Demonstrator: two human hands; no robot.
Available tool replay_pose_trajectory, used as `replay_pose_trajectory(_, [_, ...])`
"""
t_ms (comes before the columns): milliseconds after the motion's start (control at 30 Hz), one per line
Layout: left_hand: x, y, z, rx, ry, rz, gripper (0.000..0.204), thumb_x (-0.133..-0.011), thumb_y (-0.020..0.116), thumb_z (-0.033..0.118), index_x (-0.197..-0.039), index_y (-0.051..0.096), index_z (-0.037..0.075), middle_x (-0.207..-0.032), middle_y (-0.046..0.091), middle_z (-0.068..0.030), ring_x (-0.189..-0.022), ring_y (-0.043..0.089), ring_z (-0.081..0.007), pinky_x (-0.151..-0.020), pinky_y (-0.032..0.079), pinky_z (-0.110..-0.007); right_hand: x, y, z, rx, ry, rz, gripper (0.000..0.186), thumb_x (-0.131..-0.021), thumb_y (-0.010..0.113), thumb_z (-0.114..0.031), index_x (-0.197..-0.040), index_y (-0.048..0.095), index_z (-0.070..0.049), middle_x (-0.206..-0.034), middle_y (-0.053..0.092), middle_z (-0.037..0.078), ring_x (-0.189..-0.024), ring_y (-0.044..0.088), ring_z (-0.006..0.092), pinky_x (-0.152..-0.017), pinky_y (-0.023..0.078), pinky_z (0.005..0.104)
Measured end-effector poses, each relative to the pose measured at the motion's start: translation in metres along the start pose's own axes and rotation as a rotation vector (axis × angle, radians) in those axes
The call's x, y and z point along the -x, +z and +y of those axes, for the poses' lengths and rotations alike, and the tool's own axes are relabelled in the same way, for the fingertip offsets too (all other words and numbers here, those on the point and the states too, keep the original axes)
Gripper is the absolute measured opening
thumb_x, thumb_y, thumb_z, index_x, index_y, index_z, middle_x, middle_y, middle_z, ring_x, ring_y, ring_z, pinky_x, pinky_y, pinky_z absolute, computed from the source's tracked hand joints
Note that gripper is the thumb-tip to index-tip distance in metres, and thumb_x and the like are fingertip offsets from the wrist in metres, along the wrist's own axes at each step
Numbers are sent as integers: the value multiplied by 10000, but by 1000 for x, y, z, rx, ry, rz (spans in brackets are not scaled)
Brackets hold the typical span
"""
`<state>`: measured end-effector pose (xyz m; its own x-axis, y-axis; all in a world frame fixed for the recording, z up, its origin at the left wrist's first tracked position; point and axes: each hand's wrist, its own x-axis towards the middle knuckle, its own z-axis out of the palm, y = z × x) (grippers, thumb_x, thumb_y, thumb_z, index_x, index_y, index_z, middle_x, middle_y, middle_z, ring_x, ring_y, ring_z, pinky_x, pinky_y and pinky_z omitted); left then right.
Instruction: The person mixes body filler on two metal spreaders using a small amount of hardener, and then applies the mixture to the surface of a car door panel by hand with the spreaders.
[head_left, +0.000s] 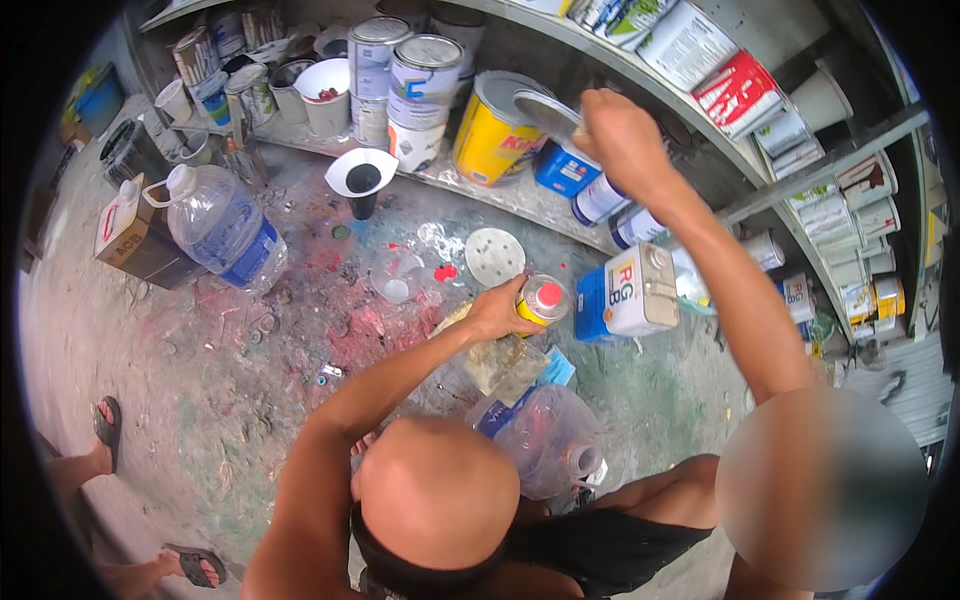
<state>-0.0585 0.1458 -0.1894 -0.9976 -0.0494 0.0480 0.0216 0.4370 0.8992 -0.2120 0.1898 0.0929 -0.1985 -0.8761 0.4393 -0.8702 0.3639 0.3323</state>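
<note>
My left hand (500,310) is closed round a small yellow can (543,303) with a red cap, beside a translucent tray (508,365) with yellowish residue on the floor. My right hand (610,130) is raised at the shelf, its fingers closed on the rim of a silver lid (540,110), which is tilted over the large yellow bucket (485,135). A white-and-blue rectangular can (630,295) stands right of my left hand. A pale disc with holes (495,255) lies beyond it.
Shelves (520,210) hold paint cans. A funnel-topped cup (360,180), water jug (225,230) and box (130,240) stand on the stained floor (230,400). An empty bottle (550,440) lies near my legs. Another person's sandalled feet (105,435) show at left. A blurred circle covers the lower right.
</note>
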Motion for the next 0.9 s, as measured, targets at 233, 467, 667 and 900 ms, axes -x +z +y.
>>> replay_pose_trajectory(233, [67,-85,52,125,-88,133,962,-596,856,474,-1303,438,-28,-1188,605,-242,-1087,613,-354,-916,481,-395,-22,97,-7,230,-98,167,113,-740,598,-78,-843,558,-54,-845,589,83,-854,587,242,-711,529,375])
replay_pose_trajectory(467, [145,-182,86,125,-82,323,885,-637,866,388,-1287,459,-54,-1155,634,-211,-1068,630,-290,-921,477,-368,-49,142,-25,166,-117,9,203,-760,666,-148,-915,589,-42,-915,668,125,-907,665,270,-782,506,417])
replay_pose_trajectory(667, [187,-229,77,-117,-262,381,767,-642,872,253,-1252,508,-35,-1157,641,-156,-1077,610,-212,-935,463,-354,-71,141,-13,110,-10,-253,231,-810,622,-125,-1016,610,-21,-888,701,182,-881,693,303,-891,482,471])
replay_pose_trajectory(900, [188,-214,49,-602,-238,502,750,-645,817,407,-1212,515,21,-1057,612,-176,-863,658,-365,-719,535,-438,-23,95,-154,-426,-354,-83,232,-891,548,-238,-901,621,-18,-866,642,159,-788,651,359,-695,519,484])
